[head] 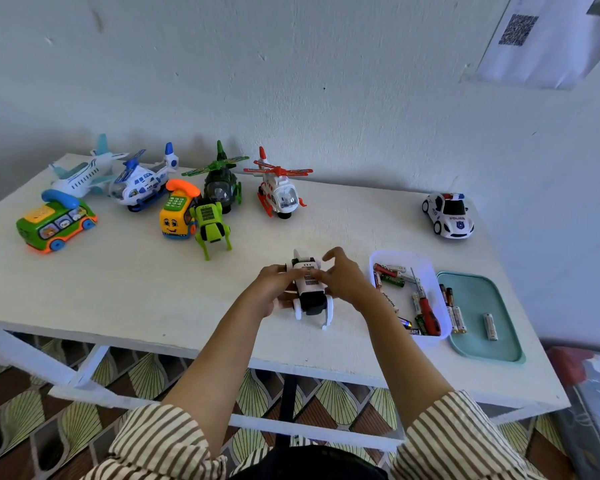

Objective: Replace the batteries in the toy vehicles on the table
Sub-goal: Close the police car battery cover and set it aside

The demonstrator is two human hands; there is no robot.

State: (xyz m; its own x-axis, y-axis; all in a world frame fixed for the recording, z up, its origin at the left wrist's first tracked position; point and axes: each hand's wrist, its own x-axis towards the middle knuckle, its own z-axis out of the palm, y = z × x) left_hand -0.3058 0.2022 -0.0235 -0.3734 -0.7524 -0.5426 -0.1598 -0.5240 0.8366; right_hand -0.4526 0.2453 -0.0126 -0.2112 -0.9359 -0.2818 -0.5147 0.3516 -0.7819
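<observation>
White toy dog (310,301) sits between hands, long axis pointing away; left hand (274,291) fingers curled round flank, right hand (343,280) fingers pinching near grille.

The left forearm (219,358) and right forearm (395,351) reach forward, bare, and converge. The left hand (272,289) cups the white toy (309,289) with fingers curled round its side. The right hand (343,280) grips the opposite side, index finger raised.

A QR-code sheet (548,46) hangs on the wall (291,64)
</observation>
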